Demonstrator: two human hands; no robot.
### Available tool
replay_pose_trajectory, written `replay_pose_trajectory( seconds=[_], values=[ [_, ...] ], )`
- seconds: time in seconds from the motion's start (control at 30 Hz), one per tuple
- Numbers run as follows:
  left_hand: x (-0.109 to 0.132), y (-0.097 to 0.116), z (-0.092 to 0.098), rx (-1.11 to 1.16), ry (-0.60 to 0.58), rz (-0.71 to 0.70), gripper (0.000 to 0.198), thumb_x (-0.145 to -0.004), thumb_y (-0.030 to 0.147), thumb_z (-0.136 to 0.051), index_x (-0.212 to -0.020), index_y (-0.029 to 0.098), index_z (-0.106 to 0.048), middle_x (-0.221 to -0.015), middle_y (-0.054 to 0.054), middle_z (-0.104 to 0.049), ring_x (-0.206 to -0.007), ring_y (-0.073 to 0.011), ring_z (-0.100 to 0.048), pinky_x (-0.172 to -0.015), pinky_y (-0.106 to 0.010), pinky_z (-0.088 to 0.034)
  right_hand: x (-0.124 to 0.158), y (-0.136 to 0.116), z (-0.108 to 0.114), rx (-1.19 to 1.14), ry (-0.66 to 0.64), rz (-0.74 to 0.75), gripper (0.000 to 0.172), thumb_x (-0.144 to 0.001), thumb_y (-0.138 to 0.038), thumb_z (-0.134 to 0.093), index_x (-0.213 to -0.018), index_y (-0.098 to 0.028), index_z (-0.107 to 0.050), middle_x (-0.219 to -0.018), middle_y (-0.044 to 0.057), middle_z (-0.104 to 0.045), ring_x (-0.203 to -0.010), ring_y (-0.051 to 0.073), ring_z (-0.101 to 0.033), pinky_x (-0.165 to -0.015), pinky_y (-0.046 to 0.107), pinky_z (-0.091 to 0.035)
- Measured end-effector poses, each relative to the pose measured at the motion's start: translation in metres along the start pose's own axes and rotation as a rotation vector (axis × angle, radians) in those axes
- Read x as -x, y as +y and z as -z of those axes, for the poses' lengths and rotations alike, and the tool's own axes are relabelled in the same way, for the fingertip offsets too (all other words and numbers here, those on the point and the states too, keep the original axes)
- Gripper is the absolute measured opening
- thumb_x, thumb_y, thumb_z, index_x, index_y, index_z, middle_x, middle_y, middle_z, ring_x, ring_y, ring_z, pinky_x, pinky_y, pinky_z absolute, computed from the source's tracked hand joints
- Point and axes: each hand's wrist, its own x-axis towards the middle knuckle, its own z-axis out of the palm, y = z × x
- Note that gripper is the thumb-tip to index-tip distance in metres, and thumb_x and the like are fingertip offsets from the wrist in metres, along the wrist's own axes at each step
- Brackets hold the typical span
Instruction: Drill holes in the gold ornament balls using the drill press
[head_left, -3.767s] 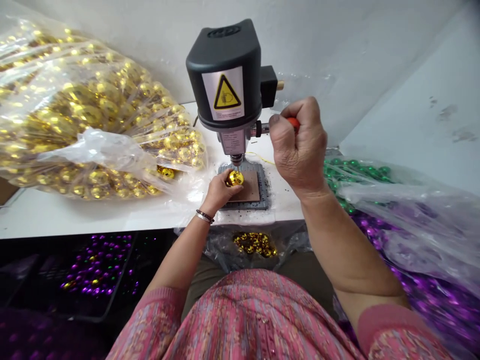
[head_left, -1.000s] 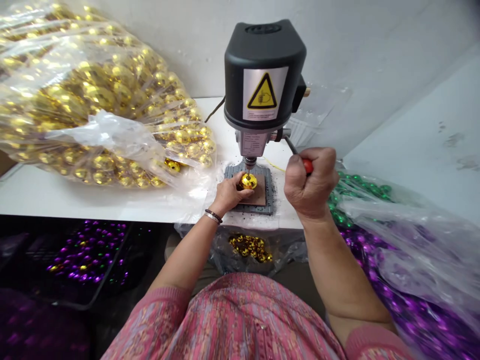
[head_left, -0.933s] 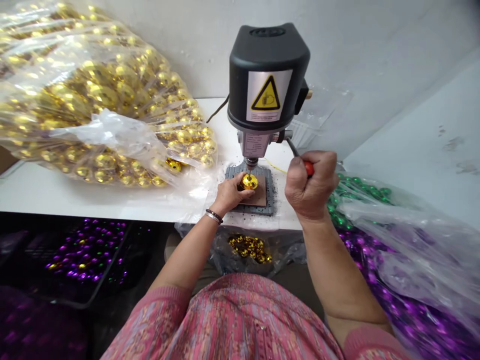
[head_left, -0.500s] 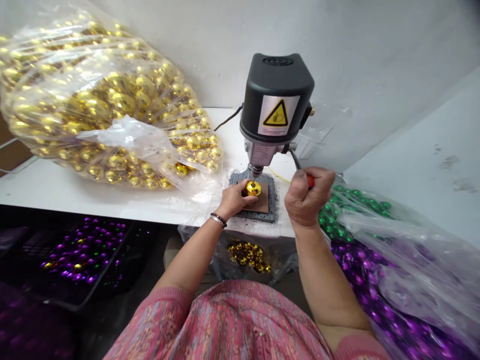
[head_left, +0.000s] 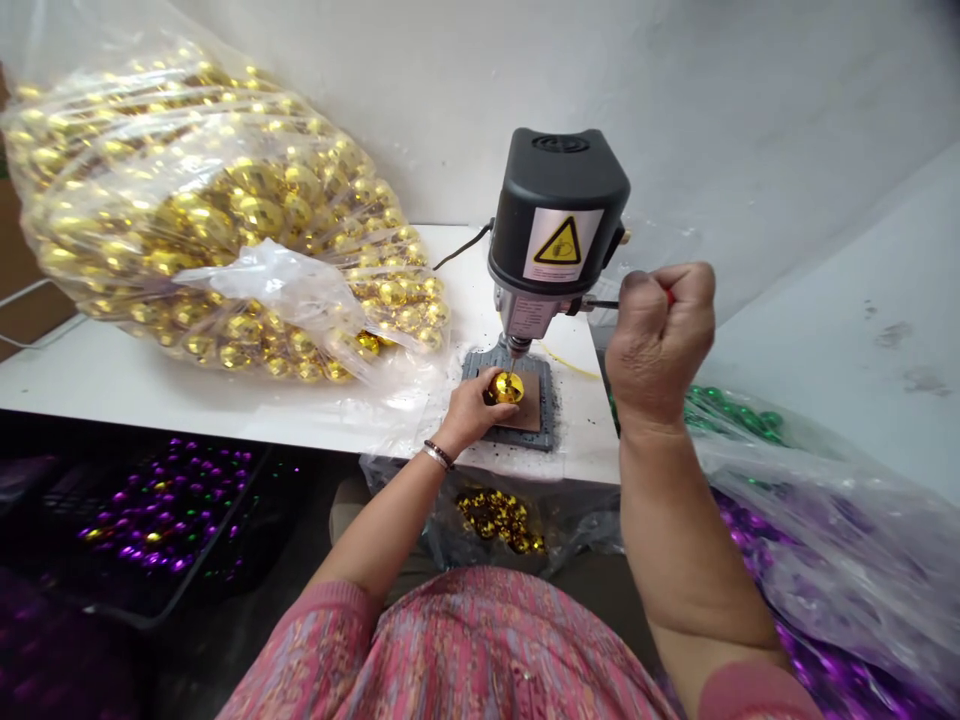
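My left hand [head_left: 474, 408] pinches a shiny gold faceted ball [head_left: 509, 388] between thumb and fingers. The ball rests on a brown board [head_left: 529, 412] lying over the grey base plate [head_left: 545, 436] of a small bench drill press [head_left: 559, 215]. Just over the ball stands the drill bit [head_left: 512, 364], under the chuck; whether the tip touches the ball I cannot tell. My right hand [head_left: 660, 335] is closed round the red knob [head_left: 670, 297] of the press's feed lever [head_left: 604, 304], which sticks out to the right about level.
A big clear bag of gold balls [head_left: 247, 215] fills the table's left side. Below the table edge hangs a plastic bag with gold balls [head_left: 501, 518]. Bags of green balls [head_left: 735, 412] and purple balls [head_left: 817, 655] lie at right; a dark crate [head_left: 172, 510] of purple balls sits lower left.
My right hand has swung the feed lever up and to the right, from slanting down to about level. My left hand still holds the gold ball on the board. The camera view has shifted slightly.
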Motion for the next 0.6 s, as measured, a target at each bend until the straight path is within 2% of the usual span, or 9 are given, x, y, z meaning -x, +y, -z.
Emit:
replay_pose_trajectory(
  seconds=[0.1, 0.2, 0.27, 0.33, 0.4, 0.47, 0.5, 0.6],
  values=[
    [0.024, -0.002, 0.012, 0.031, -0.119, -0.114, 0.069, -0.071, 0.028, -0.084, -0.137, 0.021, -0.064, -0.122, -0.009, -0.075, -0.112, -0.0256, -0.069, -0.101, -0.039, -0.053, -0.008, -0.002, 0.003, 0.005, -0.047, -0.009, 0.025, -0.091, -0.043, -0.049, -0.077, -0.022, -0.045, -0.069, -0.002, -0.044, -0.063, 0.01, -0.043, -0.063, 0.027, -0.041],
    [0.042, -0.009, 0.034, 0.023, -0.237, -0.217, 0.077, -0.064, 0.03, -0.089, -0.137, 0.024, -0.065, -0.14, -0.011, -0.067, -0.126, -0.0276, -0.063, -0.11, -0.04, -0.049, -0.007, 0.0, 0.004, -0.006, -0.047, -0.001, 0.025, -0.089, -0.044, -0.051, -0.077, -0.023, -0.045, -0.069, -0.002, -0.046, -0.063, 0.01, -0.044, -0.063, 0.027, -0.041],
    [0.04, -0.018, 0.053, 0.01, -0.14, -0.139, 0.06, -0.076, 0.034, -0.08, -0.133, 0.026, -0.068, -0.136, -0.009, -0.07, -0.123, -0.0258, -0.065, -0.109, -0.04, -0.05, -0.005, 0.001, 0.004, -0.028, -0.045, 0.003, 0.026, -0.088, -0.044, -0.052, -0.076, -0.023, -0.044, -0.067, -0.002, -0.046, -0.061, 0.01, -0.044, -0.062, 0.028, -0.04],
    [0.025, -0.029, 0.074, -0.061, 0.073, 0.033, 0.037, -0.09, 0.028, -0.06, -0.124, 0.022, -0.072, -0.119, -0.009, -0.077, -0.112, -0.0241, -0.07, -0.104, -0.04, -0.053, -0.005, 0.0, 0.004, -0.052, -0.041, 0.007, 0.025, -0.086, -0.044, -0.053, -0.075, -0.023, -0.043, -0.065, -0.002, -0.046, -0.058, 0.01, -0.044, -0.06, 0.029, -0.039],
    [0.0, -0.04, 0.094, -0.226, 0.27, 0.154, 0.037, -0.09, 0.013, -0.048, -0.113, 0.016, -0.076, -0.109, -0.011, -0.077, -0.111, -0.0261, -0.069, -0.105, -0.042, -0.053, -0.005, -0.002, 0.004, -0.059, -0.037, 0.0, 0.024, -0.085, -0.043, -0.053, -0.075, -0.023, -0.043, -0.065, -0.002, -0.046, -0.057, 0.011, -0.044, -0.059, 0.03, -0.039],
    [-0.028, -0.047, 0.113, -0.421, 0.349, 0.165, 0.037, -0.084, 0.003, -0.046, -0.104, 0.012, -0.076, -0.114, -0.018, -0.074, -0.121, -0.031, -0.065, -0.11, -0.045, -0.048, -0.004, -0.003, 0.005, -0.054, -0.04, -0.008, 0.025, -0.086, -0.043, -0.054, -0.075, -0.023, -0.044, -0.065, -0.002, -0.047, -0.058, 0.011, -0.044, -0.06, 0.03, -0.039],
    [-0.041, -0.049, 0.121, -0.494, 0.372, 0.169, 0.038, -0.082, 0.001, -0.048, -0.107, 0.01, -0.075, -0.121, -0.021, -0.072, -0.127, -0.0337, -0.061, -0.113, -0.048, -0.045, -0.004, -0.004, 0.005, -0.046, -0.049, -0.015, 0.025, -0.087, -0.044, -0.053, -0.075, -0.023, -0.045, -0.066, -0.002, -0.048, -0.059, 0.011, -0.045, -0.06, 0.03, -0.04],
    [-0.074, -0.051, 0.146, -0.57, 0.479, 0.171, 0.051, -0.083, 0.002, -0.054, -0.133, 0.011, -0.063, -0.152, -0.024, -0.052, -0.147, -0.0393, -0.04, -0.118, -0.056, -0.035, -0.003, -0.004, 0.007, -0.029, -0.065, -0.008, 0.025, -0.087, -0.044, -0.054, -0.076, -0.023, -0.047, -0.066, -0.002, -0.05, -0.058, 0.011, -0.045, -0.059, 0.029, -0.04]
  ],
)
